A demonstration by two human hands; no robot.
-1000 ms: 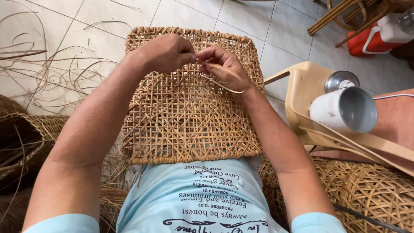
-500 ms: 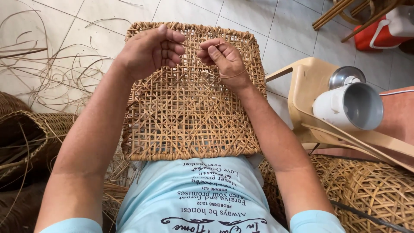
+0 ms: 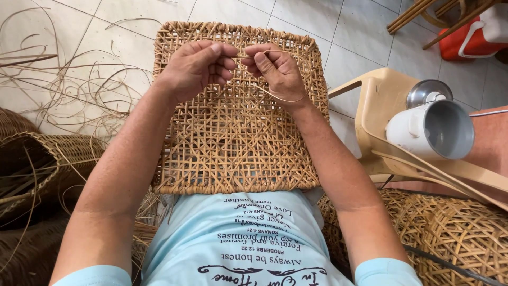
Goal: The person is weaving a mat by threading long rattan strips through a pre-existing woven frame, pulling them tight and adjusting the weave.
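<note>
A person in a light blue printed shirt sits with a square woven rattan panel [image 3: 233, 132] propped on the lap, its near edge resting against the belly and its far edge tilted away toward the tiled floor [image 3: 106, 21]. The open lattice looks filled across the whole panel and a thick braided rim runs all round, so the weaving seems nearly finished; what appears left is work on a loose end at the far edge. The panel is close to square, its slightly longer side running away from the body.

Near the far rim both hands meet, almost touching. The left hand [image 3: 193, 66] is curled, thumb and forefinger pinching a thin rattan strand [image 3: 275, 95]. The right hand [image 3: 275, 69] pinches the same strand; it runs straight between the hands, its free end looping below the right hand.

To the right stands a beige plastic chair [image 3: 378, 103] holding a white mug [image 3: 428, 130]. Loose rattan strips [image 3: 63, 79] litter the floor at left, beside a woven basket [image 3: 37, 164].
</note>
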